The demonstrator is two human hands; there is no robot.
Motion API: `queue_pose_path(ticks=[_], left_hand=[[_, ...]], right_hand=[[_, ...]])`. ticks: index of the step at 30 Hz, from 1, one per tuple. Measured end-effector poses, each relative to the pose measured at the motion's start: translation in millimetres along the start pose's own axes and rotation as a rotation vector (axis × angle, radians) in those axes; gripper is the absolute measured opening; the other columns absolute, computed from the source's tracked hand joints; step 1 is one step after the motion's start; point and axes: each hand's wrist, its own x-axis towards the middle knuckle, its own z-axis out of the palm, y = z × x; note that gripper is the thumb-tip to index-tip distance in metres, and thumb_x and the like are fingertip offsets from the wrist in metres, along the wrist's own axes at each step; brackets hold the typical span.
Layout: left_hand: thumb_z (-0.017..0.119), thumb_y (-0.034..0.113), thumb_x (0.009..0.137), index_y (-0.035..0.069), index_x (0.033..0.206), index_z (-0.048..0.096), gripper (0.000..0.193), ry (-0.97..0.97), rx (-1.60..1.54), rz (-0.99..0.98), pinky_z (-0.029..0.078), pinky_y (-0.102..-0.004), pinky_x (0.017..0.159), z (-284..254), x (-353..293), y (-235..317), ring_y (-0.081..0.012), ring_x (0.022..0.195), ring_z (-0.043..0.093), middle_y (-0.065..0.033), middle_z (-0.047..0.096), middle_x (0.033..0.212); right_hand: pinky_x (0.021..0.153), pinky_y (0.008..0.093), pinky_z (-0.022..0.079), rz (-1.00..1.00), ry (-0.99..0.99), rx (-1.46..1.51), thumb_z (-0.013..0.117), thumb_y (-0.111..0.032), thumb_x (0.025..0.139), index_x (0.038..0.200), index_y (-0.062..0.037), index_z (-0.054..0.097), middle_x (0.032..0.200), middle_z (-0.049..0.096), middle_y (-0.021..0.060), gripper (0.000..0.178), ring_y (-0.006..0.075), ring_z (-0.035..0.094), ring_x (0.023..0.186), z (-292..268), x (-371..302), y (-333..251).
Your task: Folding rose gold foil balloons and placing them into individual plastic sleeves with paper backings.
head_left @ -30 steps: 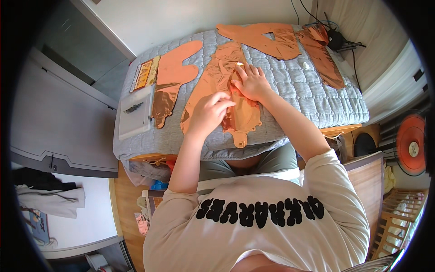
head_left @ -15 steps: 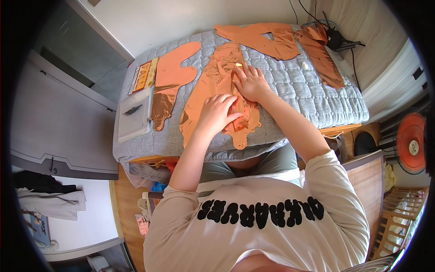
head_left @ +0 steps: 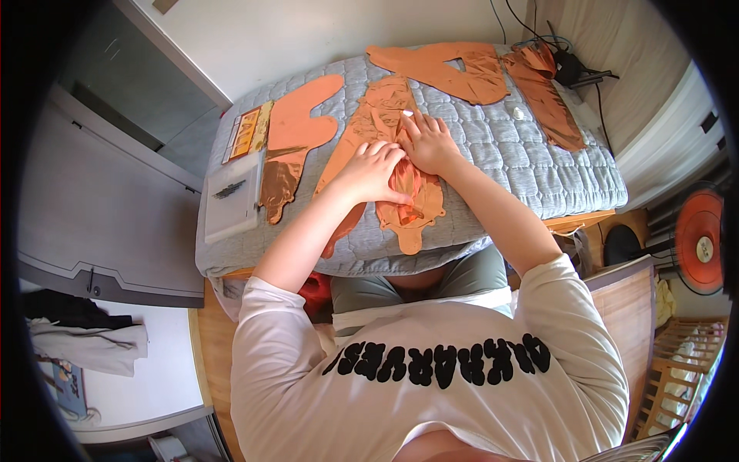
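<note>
Beneath the spread, open fingers of the right hand (head_left: 433,145) and the curved fingers of the left hand (head_left: 368,179), in the head view, lies a copper-coloured, crinkled, flat foil balloon (head_left: 389,96); whether the left fingers pinch it, I cannot tell. Between the fingers its near part is bunched, so the gathering looks only partly done, the portion to their left being loose. Further left, a two-lobed copper foil shape (head_left: 304,108) lies flat, untouched.
</note>
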Motion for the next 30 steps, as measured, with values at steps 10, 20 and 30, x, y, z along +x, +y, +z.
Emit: queue_pose_path(ticks=[10, 20, 30], left_hand=[[0.076, 0.081, 0.061, -0.002, 0.138, 0.046, 0.117, 0.022, -0.024, 0.017, 0.019, -0.0555, 0.123, 13, 9, -13, -0.0414, 0.15, 0.027, -0.0253, 0.041, 0.153], [0.075, 0.085, 0.059, -0.008, 0.141, 0.039, 0.129, -0.033, -0.081, -0.007, 0.006, -0.0598, 0.125, 17, 11, -20, -0.0435, 0.154, 0.017, -0.0311, 0.034, 0.158], [0.063, 0.074, 0.083, 0.001, 0.154, 0.035, 0.105, 0.043, 0.088, 0.062, 0.006, -0.0622, 0.124, 10, -22, 0, -0.0318, 0.155, 0.022, -0.0207, 0.034, 0.162]], right_hand=[[0.125, 0.0527, 0.017, -0.022, -0.012, 0.02, 0.032, -0.056, 0.105, 0.162, -0.0136, 0.024, 0.165, 0.027, 0.0207, 0.071, 0.0352, 0.025, 0.153, -3, -2, -1], [0.124, 0.0526, 0.018, -0.012, -0.004, 0.081, 0.033, -0.067, 0.101, 0.162, -0.0122, 0.024, 0.165, 0.029, 0.0189, 0.082, 0.0358, 0.026, 0.152, -7, -1, -2], [0.125, 0.0519, 0.017, -0.008, -0.042, 0.018, 0.039, -0.062, 0.101, 0.163, -0.0132, 0.022, 0.166, 0.026, 0.0202, 0.081, 0.035, 0.025, 0.153, -7, -3, -2]])
